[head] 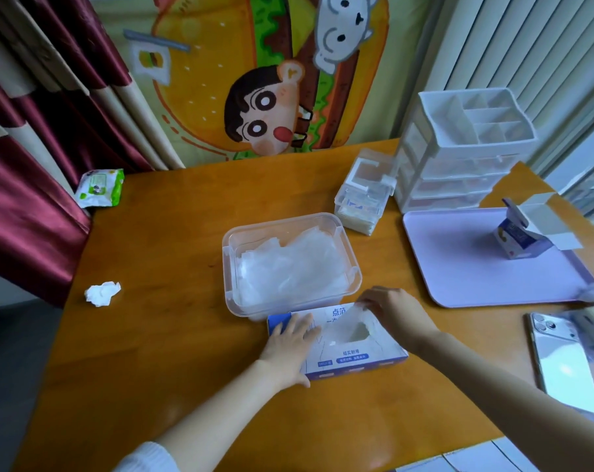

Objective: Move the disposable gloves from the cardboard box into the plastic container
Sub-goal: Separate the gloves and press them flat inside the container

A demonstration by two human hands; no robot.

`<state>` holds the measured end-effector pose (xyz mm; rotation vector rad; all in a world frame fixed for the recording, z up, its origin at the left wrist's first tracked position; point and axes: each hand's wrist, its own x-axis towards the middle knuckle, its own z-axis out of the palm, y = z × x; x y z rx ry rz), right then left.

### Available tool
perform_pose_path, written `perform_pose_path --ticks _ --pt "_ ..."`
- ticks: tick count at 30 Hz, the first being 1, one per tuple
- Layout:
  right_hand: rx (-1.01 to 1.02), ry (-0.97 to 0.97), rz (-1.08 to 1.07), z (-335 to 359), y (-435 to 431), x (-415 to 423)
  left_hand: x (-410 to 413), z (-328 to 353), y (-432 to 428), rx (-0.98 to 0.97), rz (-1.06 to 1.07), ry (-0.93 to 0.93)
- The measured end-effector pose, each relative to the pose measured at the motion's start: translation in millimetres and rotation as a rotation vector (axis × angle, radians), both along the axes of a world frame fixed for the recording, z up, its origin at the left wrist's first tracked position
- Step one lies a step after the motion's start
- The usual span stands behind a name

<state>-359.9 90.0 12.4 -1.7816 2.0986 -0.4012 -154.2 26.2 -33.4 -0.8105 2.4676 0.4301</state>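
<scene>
Wooden surface (169, 253), seen from the near side. The cardboard box (352, 356) lies just beside the near wall of the clear plastic container (228, 267). The left grip (290, 349) rests flat on the left half of the box, fingers straight and slightly spread. The right grip (392, 313) curls at the far rim of the box's torn opening, pinching a filmy glove (359, 310). A heap of disposable gloves (288, 267) lies inside the container. Aside: crumpled tissue (102, 293) at left; lilac tray (459, 274) and phone (563, 366) at right
</scene>
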Motion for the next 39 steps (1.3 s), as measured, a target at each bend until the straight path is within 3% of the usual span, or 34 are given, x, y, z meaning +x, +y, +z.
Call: perform_pose_path --ticks 12,17,19,22,26,31,34,39 --pt "-0.407 -0.119 -0.269 63.6 -18.1 -10.3 -4.2 -1.0 -0.9 -0.006 -0.028 -0.006" --pt "-0.518 -0.083 -0.249 98.0 -34.1 -14.7 -0.8 22.6 -8.9 0.166 -0.008 0.033" --pt "-0.49 -0.034 -0.202 102.7 -40.3 -15.1 -0.7 43.7 -13.9 0.252 0.05 0.135" --pt "-0.392 0.001 -0.085 105.5 -48.8 -9.9 -6.8 78.5 -15.5 0.244 0.258 0.48" --pt "-0.301 -0.11 0.038 110.1 -55.0 13.7 -24.2 105.5 -20.9 0.232 0.492 0.925" --pt "-0.226 -0.222 0.12 115.0 -63.9 27.0 -34.8 106.6 -41.1 0.177 0.532 0.957" --pt "-0.228 -0.255 0.029 113.6 -68.3 16.3 -27.4 112.3 -56.9 0.282 0.665 1.043" --pt "0.039 -0.24 0.087 91.0 -69.2 9.4 -10.9 126.6 -76.0 0.413 0.752 1.051"
